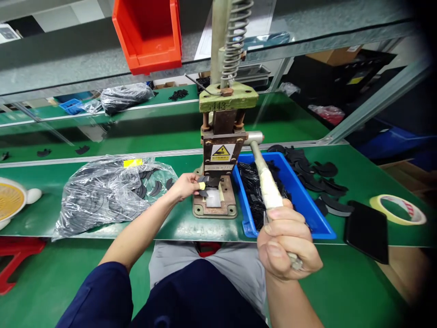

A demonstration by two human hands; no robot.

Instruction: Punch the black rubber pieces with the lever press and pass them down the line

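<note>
Right hand (287, 237) clamped round lever (267, 180) (likely stiff); left hand (187, 186), before press (220, 141), pinches black piece (204, 179), part-hidden, seemingly light; grip edges.

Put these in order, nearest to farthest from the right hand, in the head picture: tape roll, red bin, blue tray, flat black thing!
From the right hand:
1. Blue tray: right behind the hand.
2. Flat black thing: to its right, by the bench edge.
3. Tape roll: farther right.
4. Red bin: far off, up at the left.
</note>
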